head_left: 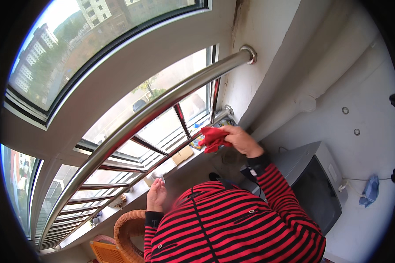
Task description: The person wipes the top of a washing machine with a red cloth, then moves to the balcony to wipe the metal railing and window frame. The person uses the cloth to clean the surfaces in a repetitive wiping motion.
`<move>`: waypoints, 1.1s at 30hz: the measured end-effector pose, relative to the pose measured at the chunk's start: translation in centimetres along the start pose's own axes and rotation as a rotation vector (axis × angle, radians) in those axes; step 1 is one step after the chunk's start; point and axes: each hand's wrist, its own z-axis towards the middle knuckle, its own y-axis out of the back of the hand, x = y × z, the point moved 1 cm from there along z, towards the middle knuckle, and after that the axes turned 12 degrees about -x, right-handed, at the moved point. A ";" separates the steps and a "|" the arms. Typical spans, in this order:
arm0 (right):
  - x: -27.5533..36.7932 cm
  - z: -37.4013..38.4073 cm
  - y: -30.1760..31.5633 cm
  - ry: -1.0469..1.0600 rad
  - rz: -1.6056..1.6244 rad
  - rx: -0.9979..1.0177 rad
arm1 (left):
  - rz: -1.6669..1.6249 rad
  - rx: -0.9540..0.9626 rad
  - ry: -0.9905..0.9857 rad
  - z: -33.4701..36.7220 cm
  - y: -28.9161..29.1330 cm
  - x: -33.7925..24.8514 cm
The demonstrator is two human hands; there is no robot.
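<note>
1. Right hand [241, 141] up front in the head view, fingers pinched together on a bunched red cloth [212, 139]! That cloth hangs out ahead of the fingertips, just by the inner side of the metal railing [197, 81], toward its far end.
2. Over to the left hand [156, 196]: raised near the window sill [136, 191], palm partly turned up, fingers loosely bent. Something small and pale shows at its fingertips; whether it's gripped, I cannot tell.
3. Along the sill now, a tan box [183, 154] sits between the two hands, seen below the railing bars.
4. Down low, a wicker chair [126, 219] curves beside the left sleeve.
5. Right flank: a grey television [316, 188] by the striped arm, and a blue cloth [371, 191] hanging at a cord against the wall.
</note>
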 end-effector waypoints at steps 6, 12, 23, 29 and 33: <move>17.4 -6.3 1.7 0.757 -0.152 -0.329 | 0.007 0.006 -0.003 0.2 0.5 -0.2; 22.2 2.4 0.0 1.509 -0.997 -0.775 | -0.057 0.036 -0.022 0.0 2.3 -0.5; 16.0 3.9 -10.2 1.447 -0.949 -0.587 | -0.255 0.003 -0.051 -1.8 6.4 1.3; 15.1 2.2 -15.6 1.524 -0.939 -0.495 | -0.205 -0.015 -0.064 -1.7 3.9 1.2; 13.3 0.6 -20.7 1.544 -0.925 -0.376 | -0.195 0.002 -0.073 -2.0 3.2 1.0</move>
